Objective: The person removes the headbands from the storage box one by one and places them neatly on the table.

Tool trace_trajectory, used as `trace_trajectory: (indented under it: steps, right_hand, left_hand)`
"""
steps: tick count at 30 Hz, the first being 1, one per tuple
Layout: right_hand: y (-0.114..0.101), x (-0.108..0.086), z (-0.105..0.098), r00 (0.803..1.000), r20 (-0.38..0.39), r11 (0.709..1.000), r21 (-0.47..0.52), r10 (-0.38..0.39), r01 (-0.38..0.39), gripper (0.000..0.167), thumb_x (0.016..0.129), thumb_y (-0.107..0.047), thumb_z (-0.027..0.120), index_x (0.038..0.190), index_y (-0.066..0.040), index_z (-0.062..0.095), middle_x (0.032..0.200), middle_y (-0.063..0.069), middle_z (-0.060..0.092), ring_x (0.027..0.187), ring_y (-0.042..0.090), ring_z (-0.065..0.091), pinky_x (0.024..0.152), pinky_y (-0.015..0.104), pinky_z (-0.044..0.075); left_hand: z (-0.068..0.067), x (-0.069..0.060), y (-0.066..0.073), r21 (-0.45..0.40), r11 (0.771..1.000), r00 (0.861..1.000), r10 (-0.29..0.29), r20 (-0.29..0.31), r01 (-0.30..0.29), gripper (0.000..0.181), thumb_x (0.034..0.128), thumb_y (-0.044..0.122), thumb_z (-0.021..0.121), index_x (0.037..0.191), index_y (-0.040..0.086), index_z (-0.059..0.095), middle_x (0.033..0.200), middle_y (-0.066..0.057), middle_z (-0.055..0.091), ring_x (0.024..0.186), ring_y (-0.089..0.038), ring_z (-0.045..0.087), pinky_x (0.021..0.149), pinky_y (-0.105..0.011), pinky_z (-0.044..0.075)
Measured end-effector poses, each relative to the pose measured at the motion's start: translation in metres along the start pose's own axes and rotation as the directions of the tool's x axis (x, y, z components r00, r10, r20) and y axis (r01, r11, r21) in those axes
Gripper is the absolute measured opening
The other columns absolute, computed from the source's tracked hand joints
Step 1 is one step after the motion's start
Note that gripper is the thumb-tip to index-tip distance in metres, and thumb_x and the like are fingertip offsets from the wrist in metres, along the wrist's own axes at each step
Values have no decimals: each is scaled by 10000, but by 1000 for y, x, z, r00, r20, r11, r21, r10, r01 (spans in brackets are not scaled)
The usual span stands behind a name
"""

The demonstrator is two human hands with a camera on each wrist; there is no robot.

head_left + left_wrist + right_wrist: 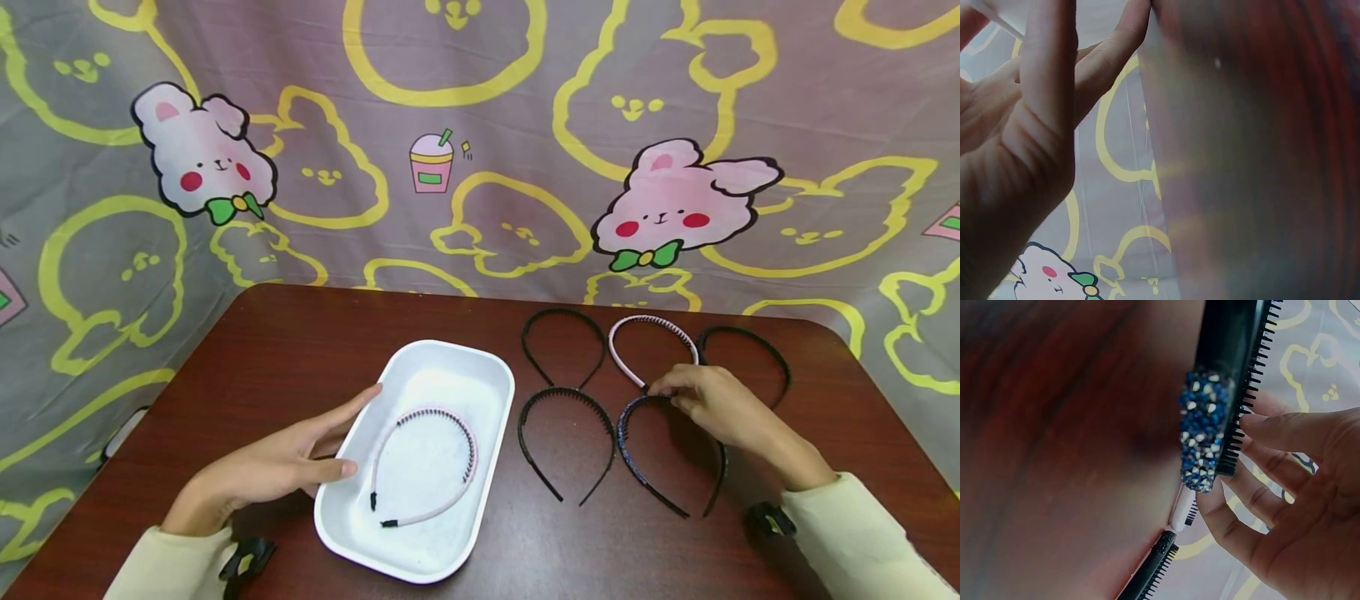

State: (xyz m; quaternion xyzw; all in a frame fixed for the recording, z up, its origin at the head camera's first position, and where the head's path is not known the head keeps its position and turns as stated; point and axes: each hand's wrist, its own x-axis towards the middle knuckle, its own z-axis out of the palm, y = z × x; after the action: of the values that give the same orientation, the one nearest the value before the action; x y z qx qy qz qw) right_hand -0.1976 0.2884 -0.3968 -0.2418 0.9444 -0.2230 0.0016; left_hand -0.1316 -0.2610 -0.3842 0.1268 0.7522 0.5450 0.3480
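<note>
On the left, my left hand (262,462) holds the left rim of a white tray (497,375), its thumb lying over the edge. Inside the tray lies a pale pink headband (472,454) with dark teeth and black tips. At the right, my right hand (727,410) pinches the top of a black headband with blue rhinestones (1204,434), which rests on the table. The right wrist view shows thumb and fingers on either side of its toothed band. Behind it lies a pink headband (626,358), partly hidden by the fingers.
Left of the rhinestone headband lies a black toothed headband (531,457), with a thin black headband (536,360) behind it. Another black headband (783,367) is at the far right. A patterned curtain (517,150) hangs behind the brown table (300,350).
</note>
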Motion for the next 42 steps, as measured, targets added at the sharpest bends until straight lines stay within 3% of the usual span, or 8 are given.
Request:
trace_trajectory:
  steps: [19, 26, 35, 42]
  right_hand:
    - [-2, -1, -1, 1000, -4, 1000, -15, -19, 19, 369, 857, 168, 682, 996, -148, 812, 966, -61, 746, 923, 102, 690, 749, 250, 541]
    - [-9, 0, -5, 999, -41, 999, -37, 2, -3, 330, 855, 146, 697, 1016, -116, 815, 945, -54, 735, 877, 49, 646, 741, 251, 514]
    - [-32, 6, -9, 985, -151, 996, -54, -78, 71, 262, 863, 104, 733, 1026, -86, 811, 952, -22, 755, 828, 18, 603, 697, 268, 504]
    - [-62, 12, -11, 988, -133, 997, -26, -76, 73, 338, 890, 102, 671, 1109, -124, 796, 1012, -3, 742, 760, 29, 517, 663, 250, 422]
  left_hand:
    - [0, -1, 0, 1, 1000, 1000, 3, 3, -3, 914, 1015, 189, 682, 1677, 434, 101, 1772, -66, -70, 1562, -515, 192, 990, -422, 569]
    - [0, 0, 0, 8, 1000, 1000, 0, -3, 0, 917, 1013, 191, 688, 1676, 435, 104, 1776, -53, -50, 1564, -506, 199, 988, -434, 568]
    - [0, 0, 0, 25, 1000, 1000, 3, -12, -3, 919, 1008, 190, 691, 1677, 432, 108, 1777, -59, -39, 1558, -515, 211, 996, -443, 566]
    - [1, 0, 1, 12, 1000, 1000, 10, -2, -10, 915, 1016, 185, 680, 1678, 429, 98, 1777, -56, -38, 1562, -511, 197, 983, -436, 571]
